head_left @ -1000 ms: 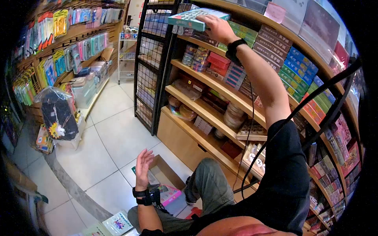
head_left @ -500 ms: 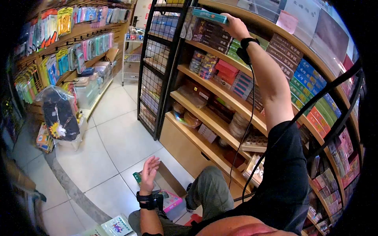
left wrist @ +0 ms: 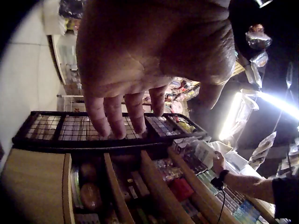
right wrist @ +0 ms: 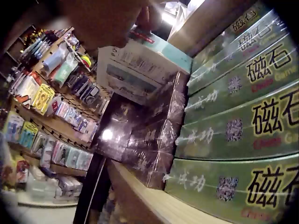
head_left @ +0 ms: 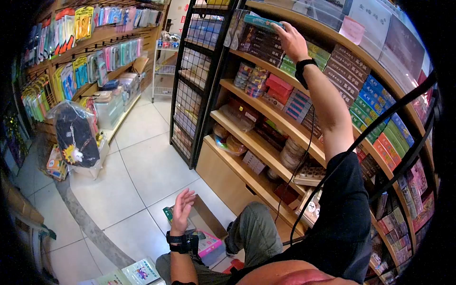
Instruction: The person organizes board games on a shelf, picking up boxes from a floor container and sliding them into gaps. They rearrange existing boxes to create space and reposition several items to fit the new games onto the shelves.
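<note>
My right hand (head_left: 293, 43) is raised to an upper shelf, gripping one end of a flat teal chess game box (head_left: 261, 22). In the right wrist view that box (right wrist: 133, 65) tilts over a stack of dark shrink-wrapped boxes (right wrist: 152, 149), its printed underside showing. Green game boxes (right wrist: 233, 130) are stacked just right of them. Low down, my left hand (head_left: 181, 211) is raised with its fingers extended and nothing in it. Behind it on the floor stands an open cardboard carton (head_left: 211, 216), with a pink-topped package (head_left: 208, 241) beside it.
A black wire-mesh rack (head_left: 194, 85) borders the wooden shelves (head_left: 266, 123). Black cables (head_left: 304, 190) hang by my right arm. A plastic-wrapped black bag (head_left: 76, 135) stands on the tiled floor (head_left: 137, 166) at left, near hanging goods.
My right hand has carried the teal box in toward the shelf, over the dark boxes, and its top has turned out of sight. The left hand keeps much the same pose.
</note>
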`<state>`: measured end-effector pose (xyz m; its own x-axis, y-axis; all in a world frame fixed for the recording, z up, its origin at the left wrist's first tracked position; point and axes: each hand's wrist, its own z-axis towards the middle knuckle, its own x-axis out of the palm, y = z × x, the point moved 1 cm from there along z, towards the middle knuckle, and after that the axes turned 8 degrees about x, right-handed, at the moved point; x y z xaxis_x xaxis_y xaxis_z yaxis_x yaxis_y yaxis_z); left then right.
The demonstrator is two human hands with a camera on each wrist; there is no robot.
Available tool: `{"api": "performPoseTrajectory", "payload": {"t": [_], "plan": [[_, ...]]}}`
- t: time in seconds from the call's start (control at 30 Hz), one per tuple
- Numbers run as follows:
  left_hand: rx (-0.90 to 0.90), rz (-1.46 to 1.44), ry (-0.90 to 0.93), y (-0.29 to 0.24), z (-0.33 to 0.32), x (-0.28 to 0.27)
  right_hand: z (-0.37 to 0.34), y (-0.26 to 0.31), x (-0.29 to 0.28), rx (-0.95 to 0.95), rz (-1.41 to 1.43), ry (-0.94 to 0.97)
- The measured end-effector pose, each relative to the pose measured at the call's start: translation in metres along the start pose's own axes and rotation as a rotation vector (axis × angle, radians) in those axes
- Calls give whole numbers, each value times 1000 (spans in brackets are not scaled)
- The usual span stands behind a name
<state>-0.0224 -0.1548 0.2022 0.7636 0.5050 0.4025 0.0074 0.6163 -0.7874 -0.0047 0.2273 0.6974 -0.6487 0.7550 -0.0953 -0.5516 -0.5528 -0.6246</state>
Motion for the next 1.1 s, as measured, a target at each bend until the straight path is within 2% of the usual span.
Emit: {"api": "performPoseTrajectory", "payload": {"t": [0.1, 0.17, 0.27, 0.4, 0.47, 0.5, 0.67, 0.77, 1.1], "plan": [[-9, 7, 2, -2, -1, 0, 5, -10, 11, -34, 29, 42], [-7, 13, 6, -2, -1, 0, 5, -14, 18, 12, 65, 59], [-18, 24, -8, 0, -2, -4, 1, -17, 22, 143, -62, 271], [-33, 13, -5, 4, -1, -3, -9, -22, 30, 105, -197, 213], [-36, 9, -1, 5, -1, -3, -10, -22, 23, 181, -247, 397], [-38, 11, 3, 6, -1, -3, -9, -21, 21, 179, -248, 399], [-59, 51, 11, 5, -2, -4, -4, -16, 10, 248, -315, 648], [-55, 37, 7, 9, -4, -5, -9, -23, 22, 265, -286, 585], [-63, 50, 18, 6, -3, -3, -14, -26, 24, 235, -288, 565]]}}
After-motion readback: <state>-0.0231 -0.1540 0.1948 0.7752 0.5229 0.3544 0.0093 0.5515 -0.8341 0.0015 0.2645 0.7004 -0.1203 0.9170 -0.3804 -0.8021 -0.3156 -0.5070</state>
